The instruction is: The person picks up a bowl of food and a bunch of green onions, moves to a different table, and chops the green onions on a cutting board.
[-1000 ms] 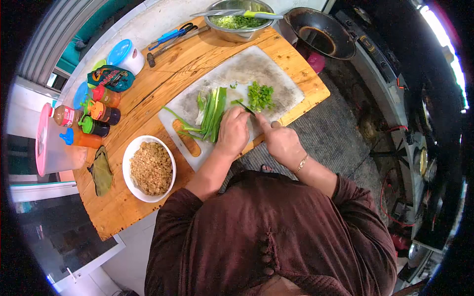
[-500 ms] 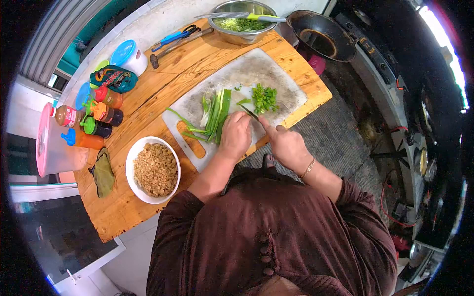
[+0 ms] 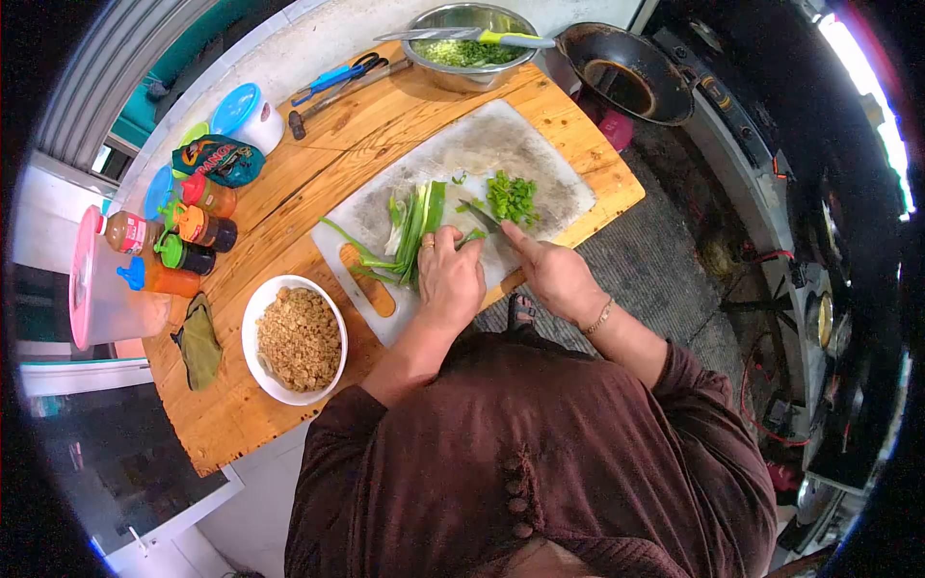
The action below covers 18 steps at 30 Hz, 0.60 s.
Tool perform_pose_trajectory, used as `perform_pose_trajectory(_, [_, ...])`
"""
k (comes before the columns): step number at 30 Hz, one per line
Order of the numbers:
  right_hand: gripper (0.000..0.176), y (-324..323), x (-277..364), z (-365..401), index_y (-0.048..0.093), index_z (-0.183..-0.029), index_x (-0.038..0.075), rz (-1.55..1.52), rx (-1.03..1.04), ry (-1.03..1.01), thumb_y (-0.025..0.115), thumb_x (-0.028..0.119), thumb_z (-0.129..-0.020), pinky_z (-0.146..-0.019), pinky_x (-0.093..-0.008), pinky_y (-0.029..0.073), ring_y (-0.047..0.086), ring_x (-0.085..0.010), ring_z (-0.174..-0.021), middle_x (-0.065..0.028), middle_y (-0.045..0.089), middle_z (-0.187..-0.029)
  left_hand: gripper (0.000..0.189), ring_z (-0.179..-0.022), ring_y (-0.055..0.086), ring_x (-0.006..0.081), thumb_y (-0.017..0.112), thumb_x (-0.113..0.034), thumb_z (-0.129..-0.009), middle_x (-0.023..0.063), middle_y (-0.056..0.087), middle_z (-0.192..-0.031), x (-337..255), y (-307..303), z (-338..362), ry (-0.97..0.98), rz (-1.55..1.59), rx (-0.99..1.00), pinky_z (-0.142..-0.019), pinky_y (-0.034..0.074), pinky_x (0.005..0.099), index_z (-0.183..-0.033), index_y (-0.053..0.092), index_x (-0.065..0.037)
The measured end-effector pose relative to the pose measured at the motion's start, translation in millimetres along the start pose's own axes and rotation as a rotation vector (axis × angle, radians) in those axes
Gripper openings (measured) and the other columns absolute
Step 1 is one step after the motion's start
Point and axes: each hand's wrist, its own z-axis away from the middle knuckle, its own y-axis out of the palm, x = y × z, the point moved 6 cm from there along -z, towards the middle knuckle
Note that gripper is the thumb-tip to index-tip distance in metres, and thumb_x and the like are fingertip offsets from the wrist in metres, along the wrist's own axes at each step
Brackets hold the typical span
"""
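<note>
My right hand [image 3: 562,281] grips a small knife [image 3: 480,215], its blade pointing up and left over the white cutting board [image 3: 482,144]. My left hand [image 3: 451,277] has its fingers bent down on a short green scallion piece [image 3: 471,235], just left of the blade. Beside those fingers lies a bunch of long scallions [image 3: 414,223], with thin leaves trailing left towards the board's handle slot. A pile of chopped scallion [image 3: 512,198] sits on the board past the knife. My palm hides part of what the left fingers press.
A metal bowl [image 3: 469,75] of chopped greens stands behind the board, another knife [image 3: 501,39] across its rim. Left are a white bowl [image 3: 248,332] of brown crumbly food, sauce bottles [image 3: 171,279], and a blue-lidded tub [image 3: 260,130]. A wok [image 3: 617,72] sits at the back right.
My left hand has shifted slightly towards me and left, and its fingers look more spread over the scallion. The knife blade has moved a little left, showing more of its flat side.
</note>
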Motion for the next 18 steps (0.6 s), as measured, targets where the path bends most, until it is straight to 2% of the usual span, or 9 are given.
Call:
perform_pose_trajectory(4, [0.070,-2.1,19.5,21.7,0.033,-0.156,0.018,0.149,0.079,0.010,0.058,0.014,-0.091,-0.069,-0.0483,0.056,0.069,-0.0395,-0.077,-0.0202,0.067,-0.097,0.017,-0.094,0.059,0.0375,0.064,-0.003,-0.078,0.0164,0.059,-0.097,12.5,19.2,5.6,-0.026,0.116,0.015,-0.082,0.048,0.0470,-0.094,0.071,-0.001])
perform_pose_trajectory(10, [0.070,14.4,21.6,6.4,0.032,-0.156,0.015,0.220,0.000,0.004,0.054,0.011,-0.090,-0.070,-0.0483,0.056,0.069,-0.0385,-0.080,-0.0210,0.065,-0.097,0.017,-0.093,0.060,0.0377,0.063,-0.003,-0.080,0.0171,0.060,-0.097,8.4,21.2,4.3,0.005,0.156,0.026,-0.082,0.049,0.0467,-0.094,0.070,0.001])
perform_pose_trajectory(13, [0.070,19.0,21.4,-5.6,0.036,-0.154,0.015,0.202,-0.123,-0.082,0.057,0.011,-0.088,-0.066,-0.0466,0.056,0.069,-0.0378,-0.072,-0.0178,0.066,-0.087,0.016,-0.090,0.061,0.0379,0.062,-0.001,-0.079,0.0177,0.062,-0.094,-1.6,8.6,1.8,0.012,0.144,0.011,-0.080,0.050,0.0465,-0.093,0.070,0.002])
perform_pose_trajectory(18, [0.069,9.6,8.1,-3.1,0.035,-0.155,0.016,-0.065,-0.039,-0.063,0.057,0.012,-0.089,-0.065,-0.0482,0.056,0.068,-0.0404,-0.071,-0.0195,0.066,-0.088,0.014,-0.087,0.062,0.0380,0.062,0.000,-0.079,0.0181,0.065,-0.090,12.5,10.9,6.2,0.021,0.146,-0.006,-0.079,0.051,0.0468,-0.091,0.070,0.002])
